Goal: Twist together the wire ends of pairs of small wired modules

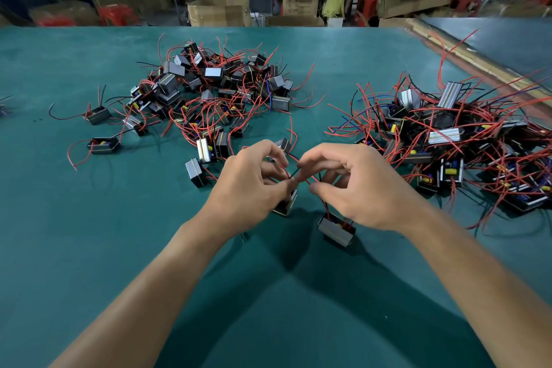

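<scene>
Directly above the near module [336, 230], the left hand [254, 185] and right hand [355, 188] each pinch red leads [313, 181] between thumb and forefinger, tips almost meeting. A second module [286, 203] sits just left of the near module. Recommended: hold the ends parallel and roll them one way, without tugging. Beyond the near module, a left heap [215, 89] and a right heap [448, 140] of modules lie on the green bench [89, 233]. Farther beyond are cardboard boxes [219, 10] and seated workers.

The table [89, 233], green-topped, carried two lots of small wired modules: mid-left heap [221, 89] w/ red leads splayed out, & right heap [448, 140] toward the table's far-right side. Few strays [104, 145] lay apart on the left; lone module [336, 230] sat nearer the front.
</scene>
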